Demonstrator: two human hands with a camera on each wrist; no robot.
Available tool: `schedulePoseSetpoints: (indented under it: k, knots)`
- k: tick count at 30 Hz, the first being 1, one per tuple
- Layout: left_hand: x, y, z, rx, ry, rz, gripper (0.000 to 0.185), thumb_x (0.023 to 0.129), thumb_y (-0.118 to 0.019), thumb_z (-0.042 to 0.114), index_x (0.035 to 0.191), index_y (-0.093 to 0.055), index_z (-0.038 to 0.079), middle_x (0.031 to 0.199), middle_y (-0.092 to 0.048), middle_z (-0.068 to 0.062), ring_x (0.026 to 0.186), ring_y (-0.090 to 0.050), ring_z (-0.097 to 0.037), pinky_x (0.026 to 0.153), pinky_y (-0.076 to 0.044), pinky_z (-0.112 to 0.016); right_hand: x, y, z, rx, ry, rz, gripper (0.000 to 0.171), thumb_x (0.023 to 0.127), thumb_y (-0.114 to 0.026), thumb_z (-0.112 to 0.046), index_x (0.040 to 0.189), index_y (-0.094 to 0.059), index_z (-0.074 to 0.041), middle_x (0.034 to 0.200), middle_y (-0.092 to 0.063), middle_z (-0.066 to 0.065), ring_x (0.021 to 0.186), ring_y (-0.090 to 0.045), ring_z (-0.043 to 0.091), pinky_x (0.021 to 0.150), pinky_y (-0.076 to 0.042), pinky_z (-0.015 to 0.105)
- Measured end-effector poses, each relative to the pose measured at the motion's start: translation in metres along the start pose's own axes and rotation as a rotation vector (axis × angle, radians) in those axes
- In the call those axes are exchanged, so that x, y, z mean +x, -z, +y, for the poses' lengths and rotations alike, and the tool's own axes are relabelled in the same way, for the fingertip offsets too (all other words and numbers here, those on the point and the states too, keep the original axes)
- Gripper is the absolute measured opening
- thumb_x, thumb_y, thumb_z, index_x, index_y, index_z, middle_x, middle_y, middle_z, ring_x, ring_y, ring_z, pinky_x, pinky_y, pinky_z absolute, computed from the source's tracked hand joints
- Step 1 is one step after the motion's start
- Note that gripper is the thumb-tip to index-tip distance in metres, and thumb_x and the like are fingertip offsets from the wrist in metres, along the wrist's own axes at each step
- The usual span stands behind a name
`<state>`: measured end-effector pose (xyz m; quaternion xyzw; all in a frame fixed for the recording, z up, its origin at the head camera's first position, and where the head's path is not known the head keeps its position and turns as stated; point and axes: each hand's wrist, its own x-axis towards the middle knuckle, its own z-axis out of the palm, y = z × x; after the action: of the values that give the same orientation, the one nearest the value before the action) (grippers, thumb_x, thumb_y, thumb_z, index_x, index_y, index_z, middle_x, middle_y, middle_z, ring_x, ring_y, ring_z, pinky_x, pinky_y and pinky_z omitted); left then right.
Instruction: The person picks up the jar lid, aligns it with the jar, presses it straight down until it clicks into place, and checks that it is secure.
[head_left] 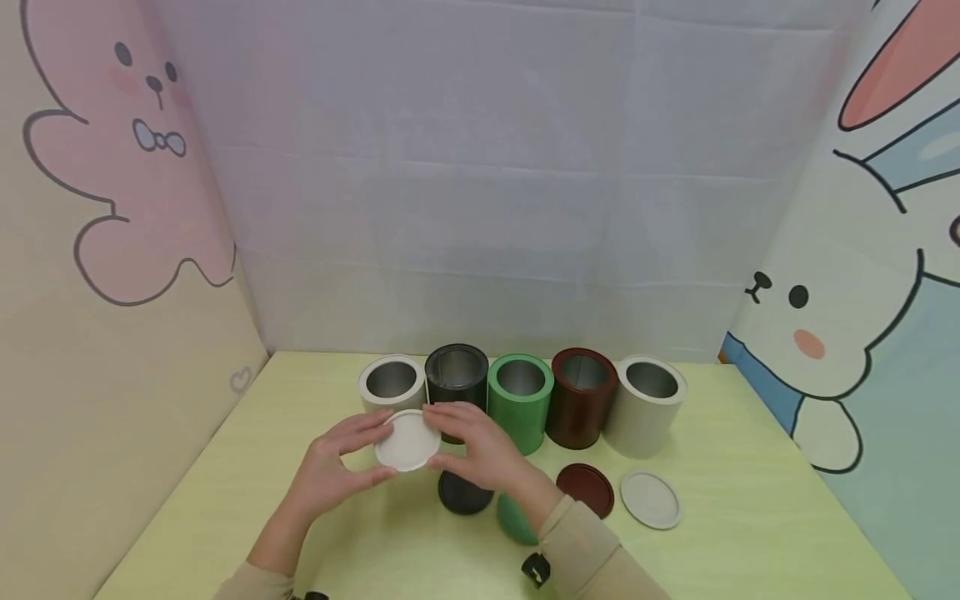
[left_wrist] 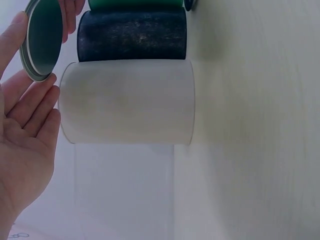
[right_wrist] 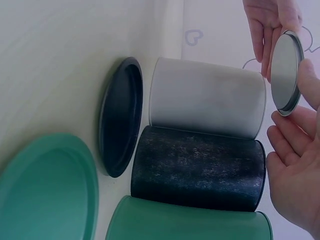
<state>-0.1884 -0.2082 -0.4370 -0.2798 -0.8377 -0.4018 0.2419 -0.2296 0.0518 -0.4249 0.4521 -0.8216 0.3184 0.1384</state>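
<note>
A round white lid (head_left: pixel 408 441) is held up by its rim between my two hands, its pale outer face towards the head camera. My left hand (head_left: pixel 341 458) pinches its left edge with thumb and fingers. On the opposite edge, my right hand (head_left: pixel 480 446) grips it the same way. Its metallic underside shows in the left wrist view as the lid (left_wrist: pixel 46 37) faces the cans. Just behind the hands stands an open white can (head_left: pixel 392 383), partly hidden by them; the lid is apart from it. The black can (head_left: pixel 457 375) stands beside that can.
Continuing the row rightward are a green can (head_left: pixel 521 417), a dark red can (head_left: pixel 577 408) and another white can (head_left: pixel 641 421), all open. In front lie a black lid (head_left: pixel 465 493), a green lid (head_left: pixel 516 521), a dark red lid (head_left: pixel 585 490) and a white lid (head_left: pixel 650 500).
</note>
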Motion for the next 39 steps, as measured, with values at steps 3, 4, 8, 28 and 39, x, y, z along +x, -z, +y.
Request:
schedulePoseSetpoints:
  k: [3, 4, 8, 28, 39]
  knots:
    - [0.004, 0.001, 0.001, -0.005, -0.024, 0.012, 0.059, 0.059, -0.095, 0.013, 0.114, -0.075, 0.005, 0.128, -0.066, -0.010, 0.119, -0.058, -0.031, 0.102, -0.035, -0.012, 0.003, 0.003, -0.001, -0.004, 0.009, 0.000, 0.064, 0.082, -0.082, -0.024, 0.137, -0.059, -0.002, 0.140, -0.057, 0.012, 0.131, -0.048, 0.028, 0.108, -0.041, 0.038]
    - [0.005, 0.002, 0.001, -0.007, -0.035, 0.015, 0.059, 0.059, -0.096, 0.013, 0.114, -0.075, 0.004, 0.128, -0.066, -0.010, 0.119, -0.058, -0.031, 0.102, -0.035, -0.012, 0.004, 0.004, -0.001, -0.002, 0.007, 0.000, 0.065, 0.081, -0.082, -0.024, 0.137, -0.059, -0.002, 0.140, -0.057, 0.012, 0.131, -0.048, 0.028, 0.109, -0.041, 0.039]
    - [0.012, 0.005, 0.002, -0.004, -0.068, 0.015, 0.060, 0.058, -0.095, 0.011, 0.114, -0.075, 0.002, 0.127, -0.066, -0.012, 0.120, -0.058, -0.030, 0.103, -0.035, -0.013, 0.006, 0.007, -0.001, 0.012, -0.013, -0.001, 0.065, 0.082, -0.082, -0.023, 0.138, -0.058, -0.002, 0.141, -0.055, 0.012, 0.133, -0.047, 0.029, 0.109, -0.040, 0.039]
    - [0.038, 0.019, -0.008, 0.021, -0.004, -0.039, 0.058, 0.065, -0.093, 0.011, 0.119, -0.072, 0.002, 0.131, -0.064, -0.009, 0.125, -0.053, -0.033, 0.103, -0.032, -0.011, 0.033, 0.018, 0.004, 0.029, -0.041, -0.042, 0.064, 0.087, -0.077, -0.022, 0.142, -0.053, 0.001, 0.145, -0.051, 0.015, 0.133, -0.046, 0.032, 0.110, -0.038, 0.044]
    - [0.053, 0.026, -0.022, -0.023, 0.103, -0.063, 0.056, 0.071, -0.090, 0.013, 0.123, -0.071, 0.004, 0.134, -0.062, -0.008, 0.127, -0.052, -0.031, 0.101, -0.033, -0.011, 0.054, 0.020, 0.013, 0.026, -0.097, -0.098, 0.061, 0.091, -0.073, -0.023, 0.143, -0.051, 0.000, 0.145, -0.050, 0.015, 0.135, -0.044, 0.032, 0.112, -0.036, 0.043]
